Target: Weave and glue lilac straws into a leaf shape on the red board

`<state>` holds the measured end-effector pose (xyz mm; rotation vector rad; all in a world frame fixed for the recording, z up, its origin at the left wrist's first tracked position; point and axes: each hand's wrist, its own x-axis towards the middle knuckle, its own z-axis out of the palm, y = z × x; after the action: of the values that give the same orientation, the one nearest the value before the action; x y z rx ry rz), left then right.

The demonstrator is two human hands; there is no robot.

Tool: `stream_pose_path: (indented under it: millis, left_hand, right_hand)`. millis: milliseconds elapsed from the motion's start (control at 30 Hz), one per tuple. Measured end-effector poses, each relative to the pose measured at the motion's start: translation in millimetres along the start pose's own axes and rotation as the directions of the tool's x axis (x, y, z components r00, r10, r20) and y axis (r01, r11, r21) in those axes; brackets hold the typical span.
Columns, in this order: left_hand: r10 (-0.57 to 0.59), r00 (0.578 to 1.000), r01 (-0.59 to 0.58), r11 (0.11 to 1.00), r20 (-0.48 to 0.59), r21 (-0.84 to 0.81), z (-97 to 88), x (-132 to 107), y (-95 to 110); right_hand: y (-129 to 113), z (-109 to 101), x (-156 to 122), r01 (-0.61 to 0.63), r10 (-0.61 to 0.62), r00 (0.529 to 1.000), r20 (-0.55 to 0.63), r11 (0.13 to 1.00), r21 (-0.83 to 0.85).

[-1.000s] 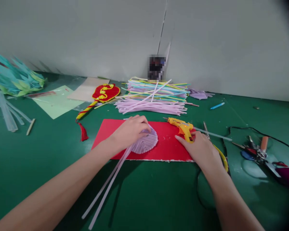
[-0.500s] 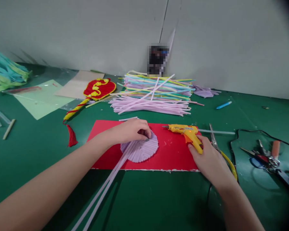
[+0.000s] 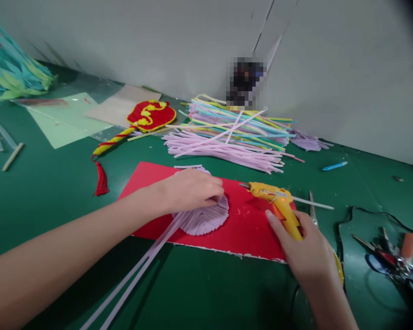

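Observation:
My left hand (image 3: 196, 190) is closed over a round disc (image 3: 206, 220) of lilac pipe cleaners laid side by side. Its fingertips pinch down at the disc's right part; the exact contact is hidden under the fingers. Long lilac pipe cleaners (image 3: 137, 270) run from beneath this hand toward the lower left. The disc lies on a red board (image 3: 251, 233) with a ragged white front edge. My right hand (image 3: 308, 247) is wrapped round the handle of a yellow glue gun (image 3: 273, 195), thumb beside the orange trigger. Its nozzle points left, toward the disc, and a glue stick (image 3: 315, 203) sticks out behind.
Behind the board lie bundled lilac pipe cleaners (image 3: 223, 149) and a multicoloured pile (image 3: 241, 117). A red-and-yellow fan (image 3: 151, 114) with a tassel lies left of them. Scissors (image 3: 312, 211), a black cord (image 3: 339, 229), a blue pen (image 3: 334, 166) and several tools (image 3: 392, 256) are at right.
My right hand has closed further round the glue gun's handle, and the gun has tilted slightly. My left hand stays on the disc, shifted a little over it. The view has turned slightly.

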<state>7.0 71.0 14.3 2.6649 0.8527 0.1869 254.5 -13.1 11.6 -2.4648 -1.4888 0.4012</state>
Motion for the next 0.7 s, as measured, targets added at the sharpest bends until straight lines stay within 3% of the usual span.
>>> stream_pose_path:
  millis: [700]
  left_hand:
    - [-0.051,0.998,0.061,0.932,0.036,-0.358,1.7,4,-17]
  right_hand:
    - [4,11,-14,0.234,-0.233,0.966,-0.109,0.972,-0.007]
